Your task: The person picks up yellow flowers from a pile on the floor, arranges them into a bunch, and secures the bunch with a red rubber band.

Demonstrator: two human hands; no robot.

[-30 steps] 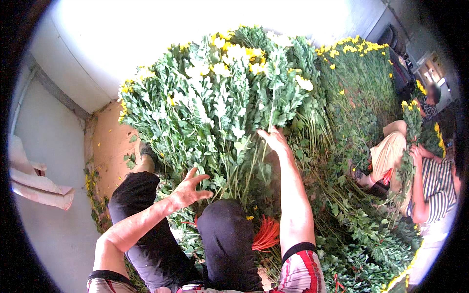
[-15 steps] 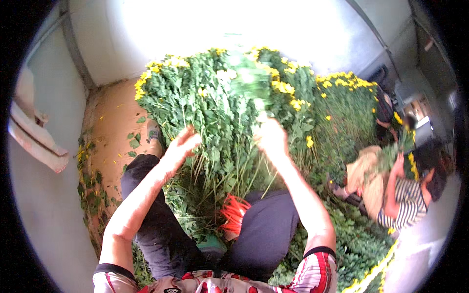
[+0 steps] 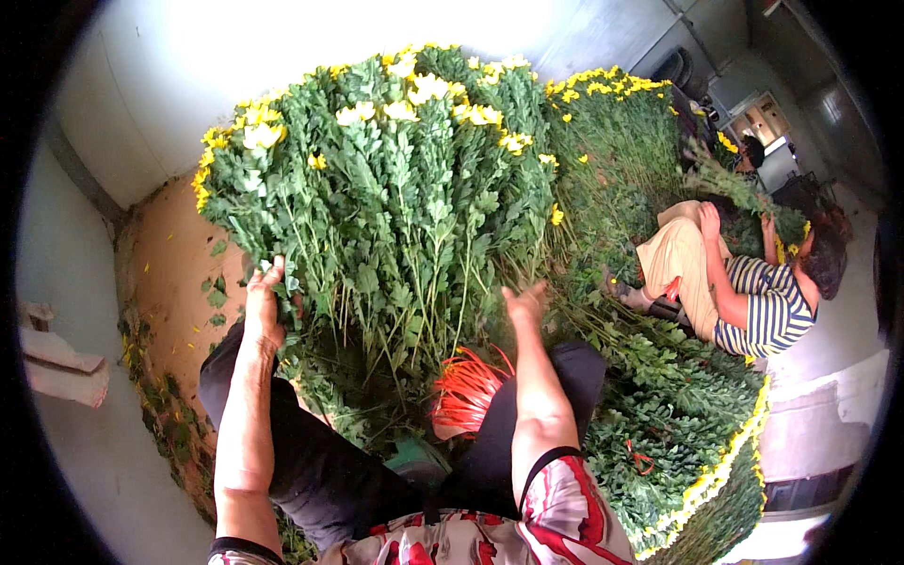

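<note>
A broad heap of cut yellow chrysanthemums (image 3: 405, 207) lies before me, blooms at the far side and bare stem ends toward my knees. At its left edge, my left hand (image 3: 265, 306) reaches up against the leaves, fingers stretched and thumb apart; leaves partly cover the fingertips. My right hand (image 3: 525, 303) is over the stem ends on the right side, its fingers spread and nothing in them. Between my legs, just below the stems, sits a bundle of thin red ties (image 3: 471, 388), fanned out at the top.
To the right, a person in a striped shirt (image 3: 767, 306) sits low, handling stems. More flowers (image 3: 612, 151) lie at the back right, with another heap (image 3: 669, 452) beside my right leg. Fallen leaves (image 3: 215, 292) dot the brown floor on the left, near the pale wall (image 3: 75, 282).
The blurred flower stem held up in my right hand has left it; that hand is now lower and spread. My left hand has moved outward to the heap's left edge. The view has shifted.
</note>
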